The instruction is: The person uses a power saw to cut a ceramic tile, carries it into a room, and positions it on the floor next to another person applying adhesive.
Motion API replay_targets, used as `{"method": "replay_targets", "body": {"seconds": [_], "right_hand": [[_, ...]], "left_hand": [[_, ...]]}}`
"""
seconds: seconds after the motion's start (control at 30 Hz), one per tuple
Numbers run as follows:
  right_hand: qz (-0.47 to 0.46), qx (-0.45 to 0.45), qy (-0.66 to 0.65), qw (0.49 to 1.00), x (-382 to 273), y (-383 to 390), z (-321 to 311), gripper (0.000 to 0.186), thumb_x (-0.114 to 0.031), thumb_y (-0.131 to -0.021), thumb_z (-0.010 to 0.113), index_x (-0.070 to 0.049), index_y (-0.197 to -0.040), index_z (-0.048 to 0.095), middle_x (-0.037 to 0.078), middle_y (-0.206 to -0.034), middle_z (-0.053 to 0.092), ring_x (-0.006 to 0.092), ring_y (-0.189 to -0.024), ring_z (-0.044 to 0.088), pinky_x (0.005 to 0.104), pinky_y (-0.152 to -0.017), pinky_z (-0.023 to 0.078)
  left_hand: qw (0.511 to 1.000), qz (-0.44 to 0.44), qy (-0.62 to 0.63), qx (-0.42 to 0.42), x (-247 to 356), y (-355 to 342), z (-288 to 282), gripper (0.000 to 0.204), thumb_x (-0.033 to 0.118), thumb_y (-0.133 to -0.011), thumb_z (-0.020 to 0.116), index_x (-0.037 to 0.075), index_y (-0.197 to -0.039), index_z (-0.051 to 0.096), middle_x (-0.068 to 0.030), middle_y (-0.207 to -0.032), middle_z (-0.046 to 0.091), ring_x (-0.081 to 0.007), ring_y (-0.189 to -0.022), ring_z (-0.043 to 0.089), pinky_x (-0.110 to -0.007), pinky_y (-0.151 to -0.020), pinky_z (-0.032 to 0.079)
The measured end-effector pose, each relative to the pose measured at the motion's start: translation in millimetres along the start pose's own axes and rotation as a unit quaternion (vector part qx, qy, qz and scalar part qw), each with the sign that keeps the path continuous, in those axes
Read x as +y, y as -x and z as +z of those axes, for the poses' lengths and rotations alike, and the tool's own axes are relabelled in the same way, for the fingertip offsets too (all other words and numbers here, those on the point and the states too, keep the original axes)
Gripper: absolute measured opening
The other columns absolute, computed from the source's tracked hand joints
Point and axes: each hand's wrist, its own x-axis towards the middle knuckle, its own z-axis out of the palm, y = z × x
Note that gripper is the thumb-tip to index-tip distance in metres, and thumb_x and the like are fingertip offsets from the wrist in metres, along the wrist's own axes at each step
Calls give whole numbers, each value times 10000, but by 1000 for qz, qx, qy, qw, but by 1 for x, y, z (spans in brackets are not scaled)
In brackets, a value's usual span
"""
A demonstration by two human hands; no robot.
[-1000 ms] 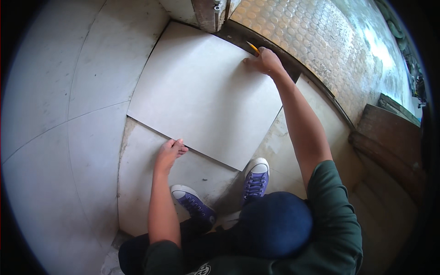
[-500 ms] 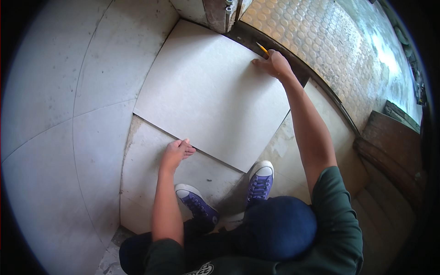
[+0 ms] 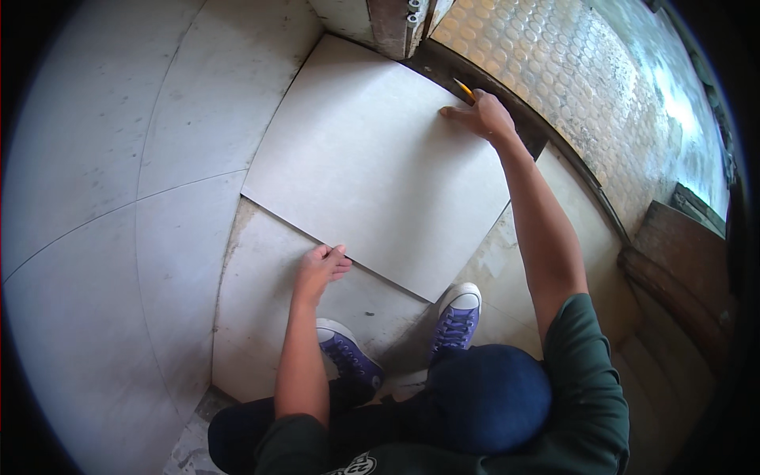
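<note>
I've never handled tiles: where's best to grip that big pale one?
Probably the near edge of the pale tile, coming from the person's side, by the left hand: the dark line beneath suggests finger room. Broad and flat, it offers only edges.

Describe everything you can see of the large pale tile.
The large pale tile is a plain four-cornered slab, apparently ceramic, smooth and softly shadowed. It looks roughly flat, its left edge along other tiling, a dark strip beyond its far edge. The left hand is at its near edge; the right hand, holding a pencil, touches its far part.
</note>
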Motion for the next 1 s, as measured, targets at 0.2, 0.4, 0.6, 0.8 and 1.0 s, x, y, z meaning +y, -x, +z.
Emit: {"method": "replay_targets", "body": {"seconds": [0.2, 0.4, 0.6, 0.8, 1.0], "right_hand": [[17, -16, 0, 1000, 9, 1, -8, 781, -648, -746, 787, -20, -1194, 667, 168, -1215, 689, 313, -1129, 670, 436, -930, 544], [39, 24, 3, 999, -5, 3, 2, 817, -660, -743, 789, -48, -1265, 646, 173, -1219, 688, 337, -1113, 676, 444, -920, 554], [35, 39, -36, 998, 16, 11, 0, 746, -648, -733, 793, -49, -1159, 667, 143, -1181, 680, 308, -1124, 652, 428, -923, 542], [57, -23, -17, 998, -12, 15, -17, 759, -602, -757, 804, -78, -1281, 643, 122, -1331, 635, 301, -1223, 625, 434, -983, 530], [11, -7, -8, 1000, -5, 6, -12, 768, -650, -738, 794, -53, -1206, 675, 151, -1196, 702, 310, -1125, 671, 438, -914, 545]], "left_hand": [[998, -32, -29, -35, 12, -1, 8, 503, 414, -988, 645, -73, -1117, 630, -209, -1040, 718, -276, -980, 720, -370, -881, 580], [999, -40, -24, -27, 5, 2, 7, 549, 423, -999, 619, -98, -1169, 592, -252, -1128, 688, -322, -1047, 701, -409, -928, 566], [997, -61, -36, -33, 6, 0, 18, 498, 384, -1002, 626, -94, -1140, 608, -248, -1092, 704, -311, -1012, 717, -399, -906, 575], [998, -42, -27, -38, -1, -1, 7, 489, 409, -998, 628, -63, -1124, 611, -234, -1093, 706, -302, -1027, 713, -390, -922, 565], [1000, 6, -25, 0, -10, -6, 7, 419, 388, -988, 645, -31, -1000, 662, -139, -920, 730, -203, -835, 705, -332, -814, 559]]}}
